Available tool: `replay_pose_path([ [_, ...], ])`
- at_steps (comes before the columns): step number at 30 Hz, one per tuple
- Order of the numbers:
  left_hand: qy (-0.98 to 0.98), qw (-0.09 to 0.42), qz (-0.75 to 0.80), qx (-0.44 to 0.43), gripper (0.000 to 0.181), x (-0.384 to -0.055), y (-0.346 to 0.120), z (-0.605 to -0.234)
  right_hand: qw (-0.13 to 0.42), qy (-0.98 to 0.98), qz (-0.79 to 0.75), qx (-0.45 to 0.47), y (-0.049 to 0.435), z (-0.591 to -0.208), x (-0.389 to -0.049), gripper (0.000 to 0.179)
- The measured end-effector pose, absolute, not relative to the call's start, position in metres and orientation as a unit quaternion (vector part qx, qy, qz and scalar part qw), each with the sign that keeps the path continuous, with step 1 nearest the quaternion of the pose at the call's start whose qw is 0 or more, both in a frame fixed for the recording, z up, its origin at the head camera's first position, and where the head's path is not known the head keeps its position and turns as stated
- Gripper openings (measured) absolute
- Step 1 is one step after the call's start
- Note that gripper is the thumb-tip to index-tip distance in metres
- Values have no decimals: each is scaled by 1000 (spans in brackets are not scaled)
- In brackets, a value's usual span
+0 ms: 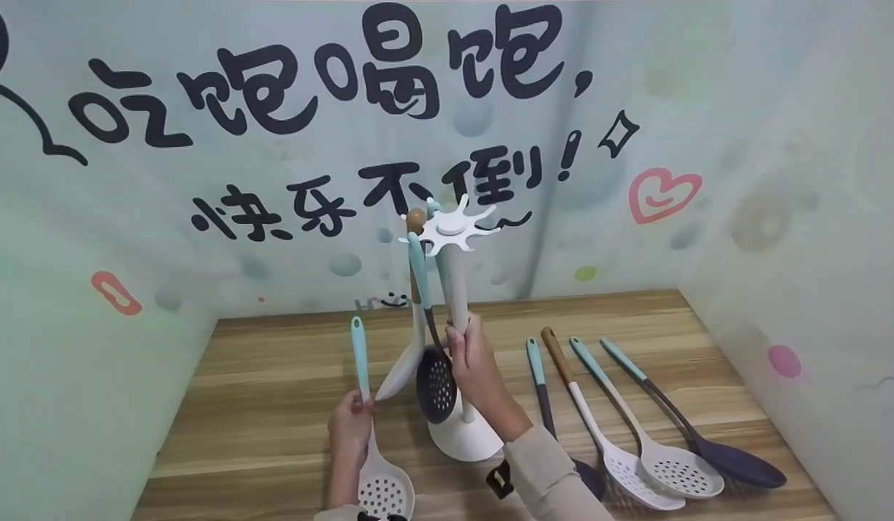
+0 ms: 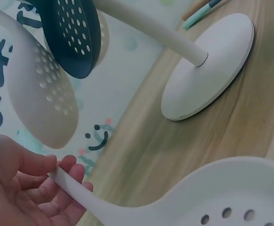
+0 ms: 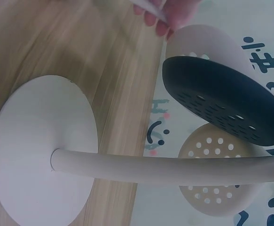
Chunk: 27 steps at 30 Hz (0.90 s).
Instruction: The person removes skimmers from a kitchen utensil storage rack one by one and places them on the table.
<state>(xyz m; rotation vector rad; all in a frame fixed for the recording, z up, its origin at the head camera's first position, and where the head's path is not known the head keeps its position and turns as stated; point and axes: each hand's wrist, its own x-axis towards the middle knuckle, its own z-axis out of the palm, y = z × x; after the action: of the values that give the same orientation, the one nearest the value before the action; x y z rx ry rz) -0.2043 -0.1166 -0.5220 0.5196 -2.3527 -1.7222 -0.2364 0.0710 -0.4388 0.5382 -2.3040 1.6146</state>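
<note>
My left hand [image 1: 349, 428] pinches the shaft of a white skimmer [image 2: 212, 188] with a teal handle [image 1: 359, 354]; its perforated head points toward me. My right hand [image 1: 479, 365] grips the pole of a white utensil stand [image 1: 456, 282], whose round base [image 3: 38, 155] rests on the table. From the stand's spoked top hang a black skimmer [image 1: 437, 387] with a teal handle, a white perforated utensil [image 2: 45, 89] with a brown handle, and a cream skimmer [image 3: 209, 141] behind the pole.
On the right of the wooden table [image 1: 273, 376] lie a dark utensil [image 1: 545, 405] partly hidden by my sleeve, a white slotted spoon [image 1: 635, 474] with a brown handle, a cream skimmer [image 1: 682, 470] and a dark spoon [image 1: 743, 463]. Printed walls surround the table.
</note>
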Motion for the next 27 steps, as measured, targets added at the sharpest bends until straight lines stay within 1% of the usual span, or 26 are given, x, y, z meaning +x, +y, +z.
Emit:
replay_pose_path([
  [6, -748, 22, -646, 147, 38, -211, -117, -532, 144, -797, 555, 189, 72, -440, -236, 23],
  [13, -753, -27, -646, 118, 42, -215, -118, -537, 143, -800, 552, 185, 72, -439, -235, 21],
  [16, -767, -29, -632, 104, 42, -215, -117, -539, 140, -797, 556, 187, 71, -438, -236, 21],
  [21, -781, -15, -618, 90, 41, -215, -114, -539, 147, -791, 561, 195, 71, -438, -236, 21],
  [27, -791, -12, -604, 97, 42, -216, -111, -539, 140, -792, 561, 194, 72, -440, -236, 24],
])
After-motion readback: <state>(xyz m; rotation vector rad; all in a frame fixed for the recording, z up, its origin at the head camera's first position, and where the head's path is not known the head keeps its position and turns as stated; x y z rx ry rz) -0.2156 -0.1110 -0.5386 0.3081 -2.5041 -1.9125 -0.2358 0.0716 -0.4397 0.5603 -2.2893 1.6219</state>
